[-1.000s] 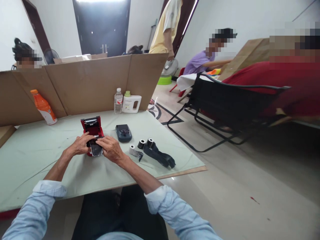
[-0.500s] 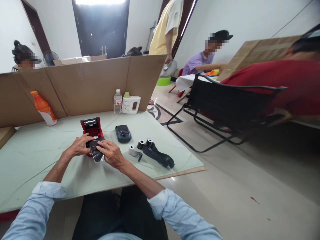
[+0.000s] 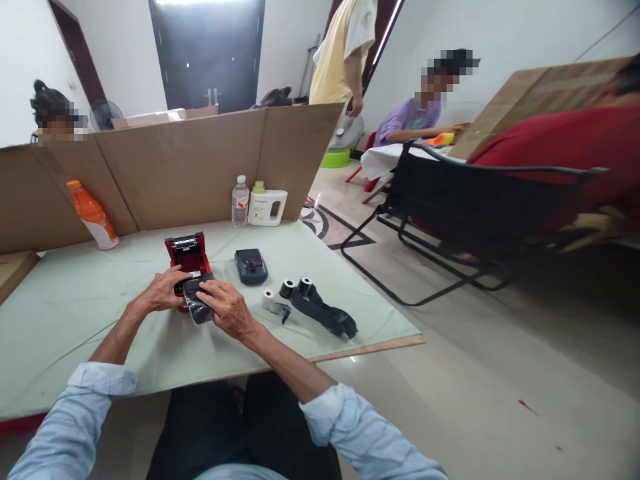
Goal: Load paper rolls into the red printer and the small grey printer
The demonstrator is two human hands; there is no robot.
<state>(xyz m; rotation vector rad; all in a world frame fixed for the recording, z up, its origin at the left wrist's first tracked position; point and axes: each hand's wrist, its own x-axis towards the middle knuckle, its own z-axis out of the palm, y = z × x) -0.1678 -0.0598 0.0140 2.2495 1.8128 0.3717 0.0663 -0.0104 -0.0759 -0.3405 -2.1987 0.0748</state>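
Note:
A small red label printer (image 3: 204, 259) stands on the table with its lid raised and a bit of white showing inside. My left hand (image 3: 163, 291) is closed around its left side, fingertips at the opening. From the front of the printer hangs a shiny black film strip (image 3: 199, 309). My right hand (image 3: 230, 312) pinches the strip's upper right part; the fingertips are partly hidden. To the right lie a dark closed device (image 3: 251, 267), a small white roll (image 3: 268, 298) with a dark tail, a black roll (image 3: 287, 289) and another black roll with a long black ribbon (image 3: 325, 313).
An orange bottle (image 3: 95, 217), a water bottle (image 3: 241, 203) and a white jug (image 3: 260, 208) stand against a cardboard partition (image 3: 190, 163). Right of the table (image 3: 370, 320) is a black folding chair (image 3: 455, 207) with a person in red. Other people are beyond.
The view has swung slightly left, so things sit farther right. The film strip's lower end looks more bent and crumpled. Both hands remain at the printer.

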